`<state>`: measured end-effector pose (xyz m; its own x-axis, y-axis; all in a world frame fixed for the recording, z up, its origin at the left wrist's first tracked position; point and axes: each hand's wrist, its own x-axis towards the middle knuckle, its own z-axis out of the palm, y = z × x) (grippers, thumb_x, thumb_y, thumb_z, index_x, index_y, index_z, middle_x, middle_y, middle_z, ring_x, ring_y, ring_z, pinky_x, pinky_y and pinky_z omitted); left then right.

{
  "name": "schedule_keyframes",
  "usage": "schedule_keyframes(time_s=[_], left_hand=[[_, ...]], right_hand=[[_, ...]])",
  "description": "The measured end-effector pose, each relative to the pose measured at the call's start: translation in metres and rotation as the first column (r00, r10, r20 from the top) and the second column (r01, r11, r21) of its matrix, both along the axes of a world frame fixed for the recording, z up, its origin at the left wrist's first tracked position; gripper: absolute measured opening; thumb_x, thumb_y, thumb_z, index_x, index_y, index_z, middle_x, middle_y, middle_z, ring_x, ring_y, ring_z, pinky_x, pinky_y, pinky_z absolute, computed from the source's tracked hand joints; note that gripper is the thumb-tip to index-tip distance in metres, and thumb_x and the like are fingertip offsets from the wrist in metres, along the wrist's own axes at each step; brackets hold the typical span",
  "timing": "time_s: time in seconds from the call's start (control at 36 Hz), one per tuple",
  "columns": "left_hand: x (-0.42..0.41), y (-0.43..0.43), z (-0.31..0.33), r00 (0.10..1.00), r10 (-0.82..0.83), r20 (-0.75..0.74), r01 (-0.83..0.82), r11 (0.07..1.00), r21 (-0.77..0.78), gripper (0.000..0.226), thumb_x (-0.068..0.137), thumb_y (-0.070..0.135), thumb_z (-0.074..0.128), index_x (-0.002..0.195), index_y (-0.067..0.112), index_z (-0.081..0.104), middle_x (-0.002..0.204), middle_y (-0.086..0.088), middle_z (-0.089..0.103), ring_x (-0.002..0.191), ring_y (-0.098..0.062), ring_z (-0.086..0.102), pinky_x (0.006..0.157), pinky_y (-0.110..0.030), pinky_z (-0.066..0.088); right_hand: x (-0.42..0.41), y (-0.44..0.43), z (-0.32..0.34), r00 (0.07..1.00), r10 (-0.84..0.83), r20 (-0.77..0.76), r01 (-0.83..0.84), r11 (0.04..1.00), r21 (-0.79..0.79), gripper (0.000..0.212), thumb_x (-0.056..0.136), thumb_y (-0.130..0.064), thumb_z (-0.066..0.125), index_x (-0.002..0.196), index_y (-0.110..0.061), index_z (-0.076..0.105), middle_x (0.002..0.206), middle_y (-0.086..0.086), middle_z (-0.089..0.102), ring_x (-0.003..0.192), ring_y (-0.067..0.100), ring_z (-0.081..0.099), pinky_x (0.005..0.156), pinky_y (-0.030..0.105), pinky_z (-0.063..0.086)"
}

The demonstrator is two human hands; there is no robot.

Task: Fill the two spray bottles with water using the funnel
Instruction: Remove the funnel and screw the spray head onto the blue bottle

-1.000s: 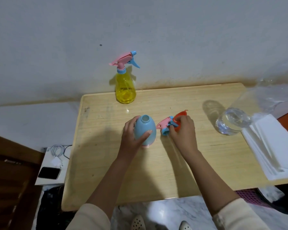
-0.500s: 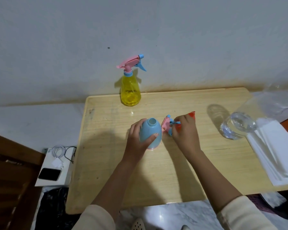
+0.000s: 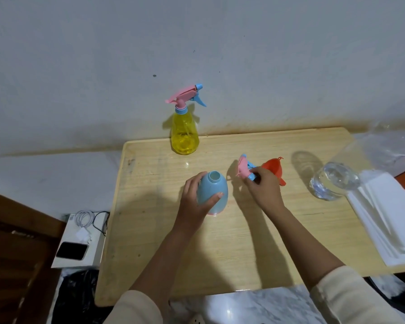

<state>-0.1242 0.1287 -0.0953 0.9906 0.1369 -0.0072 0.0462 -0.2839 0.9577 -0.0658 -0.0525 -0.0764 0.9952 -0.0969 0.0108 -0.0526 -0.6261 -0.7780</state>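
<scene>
Left grip wraps the blue spray bottle, thumb across the front and fingers round the far side. The bottle stands upright mid-counter with its neck open. Right grip pinches the pink-and-blue trigger head, held just right of the bottle and clear of the neck. The orange funnel lies on its side just behind that grip; whether they touch, I cannot tell. The yellow spray bottle stands at the far edge by the wall, capped, well apart from the rest. A clear vessel of water sits to the right.

Likely trouble: the right grip is occupied, so the trigger head must be set down before the funnel can be taken up, and a hasty swap could knock the funnel into a roll. The blue bottle is opaque, so the level would be hard to read and it may overflow. The funnel could tip in the neck if the left grip lets go. The water vessel sits against a stack of white sheets, which a slopped pour would soak. Runoff over the left edge would reach the phone and charger cable on a white box below.

The counter is pale wood with a raised lip. It stands against a plain grey wall stained along its base, over a marble-patterned floor.
</scene>
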Motion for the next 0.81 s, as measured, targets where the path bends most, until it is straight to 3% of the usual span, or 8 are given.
schedule_keyframes(time_s=[0.06,0.14,0.25,0.31,0.36,0.47,0.61,0.81], left_hand=[[0.000,0.000,0.000,1.000,0.003,-0.004,-0.003,1.000,-0.021,0.077,0.061,0.059,0.065,0.130,0.029,0.048,0.127,0.010,0.048,0.119,-0.012,0.047,0.099,-0.034,0.046],[-0.001,-0.002,0.001,1.000,0.008,-0.018,-0.009,0.998,-0.067,0.071,0.060,0.057,0.067,0.125,0.037,0.047,0.125,0.015,0.048,0.119,-0.009,0.047,0.097,-0.028,0.044],[-0.001,-0.002,-0.002,1.000,0.010,-0.019,-0.012,0.997,-0.079,0.071,0.062,0.057,0.067,0.126,0.036,0.047,0.125,0.015,0.048,0.120,-0.009,0.048,0.097,-0.028,0.045],[-0.001,-0.001,-0.004,1.000,0.006,-0.013,-0.007,0.997,-0.076,0.068,0.065,0.055,0.068,0.127,0.036,0.047,0.127,0.014,0.048,0.121,-0.009,0.048,0.100,-0.033,0.045],[-0.001,-0.001,-0.004,1.000,-0.005,-0.011,0.004,0.997,-0.083,0.065,0.067,0.053,0.069,0.127,0.038,0.046,0.128,0.014,0.048,0.122,-0.009,0.047,0.102,-0.036,0.045],[-0.002,-0.001,-0.003,1.000,-0.019,-0.006,0.018,0.997,-0.075,0.070,0.067,0.055,0.067,0.131,0.033,0.046,0.128,0.014,0.046,0.124,-0.009,0.046,0.104,-0.034,0.043],[-0.001,-0.002,0.000,1.000,-0.006,0.000,0.005,0.997,-0.079,0.058,0.066,0.053,0.069,0.118,0.051,0.044,0.126,0.020,0.045,0.123,-0.011,0.046,0.102,-0.030,0.043],[-0.002,-0.002,-0.003,1.000,-0.007,0.012,0.008,0.997,-0.074,0.069,0.066,0.058,0.066,0.129,0.037,0.045,0.127,0.016,0.047,0.122,-0.009,0.047,0.096,-0.019,0.041]], right_hand=[[-0.004,0.003,0.020,0.998,-0.056,0.008,0.053,0.974,0.221,0.019,0.089,-0.024,0.062,0.100,-0.008,0.062,0.084,-0.002,0.061,0.072,0.006,0.053,0.060,0.011,0.039],[-0.006,0.008,0.052,0.997,-0.040,0.060,0.008,0.889,0.459,0.021,0.093,-0.021,0.055,0.106,-0.006,0.062,0.083,-0.007,0.059,0.076,0.002,0.053,0.068,0.017,0.038],[-0.006,0.023,0.093,0.985,-0.049,0.163,-0.066,0.774,0.630,0.022,0.094,-0.018,0.055,0.110,-0.005,0.061,0.081,-0.008,0.057,0.075,0.002,0.051,0.064,0.013,0.042],[-0.007,0.033,0.111,0.974,-0.036,0.225,-0.134,0.711,0.690,0.020,0.095,-0.018,0.053,0.109,-0.006,0.061,0.087,-0.005,0.058,0.082,0.005,0.053,0.080,0.019,0.048],[-0.007,0.041,0.125,0.963,-0.019,0.270,-0.190,0.664,0.723,0.015,0.094,-0.021,0.052,0.104,-0.016,0.062,0.094,-0.002,0.060,0.090,0.008,0.055,0.090,0.024,0.046],[-0.008,0.052,0.143,0.944,0.009,0.331,-0.272,0.589,0.761,0.015,0.091,-0.022,0.051,0.103,-0.023,0.061,0.096,-0.004,0.061,0.093,0.008,0.055,0.089,0.026,0.045],[-0.010,0.061,0.148,0.928,0.041,0.371,-0.309,0.641,0.702,0.016,0.095,-0.020,0.050,0.108,-0.019,0.060,0.101,-0.004,0.062,0.095,0.005,0.057,0.086,0.021,0.047],[-0.014,0.066,0.115,0.942,0.107,0.318,-0.296,0.714,0.635,0.014,0.095,-0.011,0.052,0.107,-0.012,0.058,0.095,-0.006,0.061,0.092,0.005,0.057,0.085,0.021,0.046]])
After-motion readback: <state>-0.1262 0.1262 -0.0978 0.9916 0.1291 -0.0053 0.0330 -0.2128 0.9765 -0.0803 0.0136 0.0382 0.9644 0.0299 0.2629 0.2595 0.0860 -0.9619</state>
